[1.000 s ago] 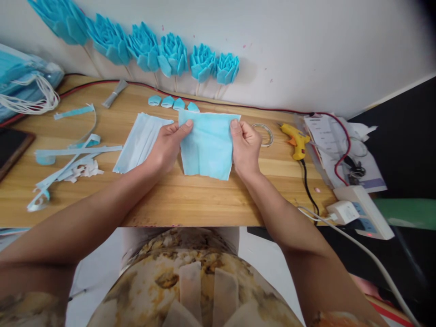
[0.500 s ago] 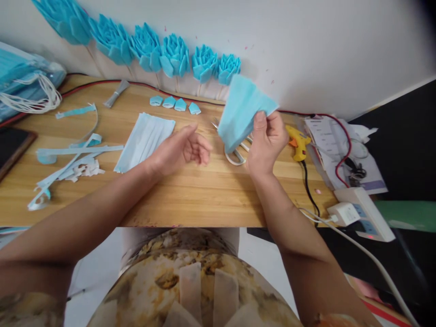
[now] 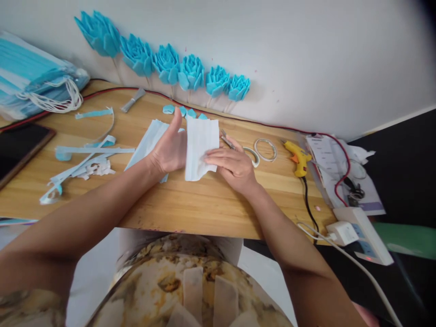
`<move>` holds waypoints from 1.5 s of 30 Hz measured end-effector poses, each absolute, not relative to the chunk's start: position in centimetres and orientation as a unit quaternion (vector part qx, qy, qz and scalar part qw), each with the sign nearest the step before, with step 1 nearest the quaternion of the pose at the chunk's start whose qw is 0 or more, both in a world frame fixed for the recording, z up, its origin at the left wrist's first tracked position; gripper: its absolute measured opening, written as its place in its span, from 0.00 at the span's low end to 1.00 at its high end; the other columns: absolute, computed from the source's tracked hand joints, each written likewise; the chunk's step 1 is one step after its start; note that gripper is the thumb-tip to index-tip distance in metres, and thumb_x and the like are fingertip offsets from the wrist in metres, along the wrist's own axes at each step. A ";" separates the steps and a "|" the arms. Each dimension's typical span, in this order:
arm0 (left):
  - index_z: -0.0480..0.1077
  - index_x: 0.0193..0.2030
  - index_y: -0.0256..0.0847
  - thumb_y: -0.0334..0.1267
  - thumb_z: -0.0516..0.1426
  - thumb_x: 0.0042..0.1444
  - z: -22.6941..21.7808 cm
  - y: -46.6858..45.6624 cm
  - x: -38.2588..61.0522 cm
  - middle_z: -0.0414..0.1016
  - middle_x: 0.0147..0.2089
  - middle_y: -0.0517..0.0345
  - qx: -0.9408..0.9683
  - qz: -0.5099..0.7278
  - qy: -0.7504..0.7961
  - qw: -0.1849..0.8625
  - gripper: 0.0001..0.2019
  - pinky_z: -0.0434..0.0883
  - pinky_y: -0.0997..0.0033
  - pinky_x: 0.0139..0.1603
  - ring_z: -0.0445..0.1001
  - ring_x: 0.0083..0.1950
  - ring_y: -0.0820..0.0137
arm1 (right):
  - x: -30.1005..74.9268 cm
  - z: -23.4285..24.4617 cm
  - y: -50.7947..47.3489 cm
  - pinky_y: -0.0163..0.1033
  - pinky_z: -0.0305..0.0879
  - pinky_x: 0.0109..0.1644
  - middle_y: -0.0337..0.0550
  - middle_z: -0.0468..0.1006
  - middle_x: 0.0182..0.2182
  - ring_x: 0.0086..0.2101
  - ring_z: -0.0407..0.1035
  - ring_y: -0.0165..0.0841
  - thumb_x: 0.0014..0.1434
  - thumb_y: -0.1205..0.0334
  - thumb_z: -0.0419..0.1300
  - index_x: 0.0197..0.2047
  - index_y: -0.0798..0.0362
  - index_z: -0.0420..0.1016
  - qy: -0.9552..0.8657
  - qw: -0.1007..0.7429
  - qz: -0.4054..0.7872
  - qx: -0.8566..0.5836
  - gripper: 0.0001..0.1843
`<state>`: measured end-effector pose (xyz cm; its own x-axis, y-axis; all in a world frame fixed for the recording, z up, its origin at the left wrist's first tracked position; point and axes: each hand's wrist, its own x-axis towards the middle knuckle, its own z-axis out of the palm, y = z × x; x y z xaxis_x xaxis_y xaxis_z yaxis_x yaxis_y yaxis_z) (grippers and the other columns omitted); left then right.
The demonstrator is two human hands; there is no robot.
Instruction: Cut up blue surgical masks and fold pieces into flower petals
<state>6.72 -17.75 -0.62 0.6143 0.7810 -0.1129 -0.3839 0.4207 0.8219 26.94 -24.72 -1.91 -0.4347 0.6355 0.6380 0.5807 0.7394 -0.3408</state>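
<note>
A pleated piece of face mask (image 3: 202,141), pale side toward me, is upright in front of me. My right hand (image 3: 235,165) has it by the lower right, fingers lying across its face and the thumb hidden. Thumb raised and palm turned inward, my left hand (image 3: 171,145) is open at the piece's left edge; its fingertips are partly hidden there. Beneath the left hand, a second pleated mask piece (image 3: 150,138) lies on the table. Scissors (image 3: 252,156) rest just behind my right hand, partly covered by it. Small folded blue petals (image 3: 168,109) are lined up behind the piece.
Several blue mask flowers (image 3: 191,72) on sticks lean along the wall. Cut strips (image 3: 91,156), a phone (image 3: 23,147) and a bag of masks (image 3: 34,75) are on the left. A wire ring (image 3: 265,150), a yellow glue gun (image 3: 298,159) and a power strip (image 3: 366,236) are on the right.
My right hand has brought the mask piece left and down, its pale side now facing me. The left hand has turned thumb-up beside it. The view has shifted, exposing the wire ring.
</note>
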 end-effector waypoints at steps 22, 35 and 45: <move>0.78 0.45 0.32 0.20 0.60 0.55 0.0 -19.3 7.5 0.84 0.47 0.46 0.321 0.338 0.276 0.841 0.13 0.79 0.49 0.60 0.83 0.52 0.57 | 27.6 -2.3 -23.9 0.42 0.75 0.52 0.44 0.84 0.47 0.47 0.78 0.36 0.59 0.43 0.69 0.35 0.49 0.80 -0.561 0.590 0.284 -0.507 0.17; 0.73 0.62 0.43 0.39 0.61 0.65 -1.2 -18.9 7.7 0.80 0.59 0.48 0.355 0.370 0.270 0.815 0.19 0.79 0.52 0.58 0.78 0.61 0.54 | 27.8 -3.2 -23.2 0.38 0.76 0.40 0.35 0.82 0.33 0.34 0.77 0.31 0.54 0.46 0.74 0.44 0.47 0.77 -0.509 0.624 0.338 -0.488 0.20; 0.69 0.69 0.53 0.55 0.70 0.55 -1.6 -18.7 7.2 0.72 0.70 0.51 0.516 0.410 0.202 0.725 0.36 0.68 0.45 0.70 0.66 0.74 0.47 | 28.7 -3.5 -22.7 0.43 0.79 0.48 0.40 0.84 0.39 0.40 0.79 0.34 0.59 0.46 0.70 0.51 0.46 0.79 -0.491 0.659 0.244 -0.515 0.21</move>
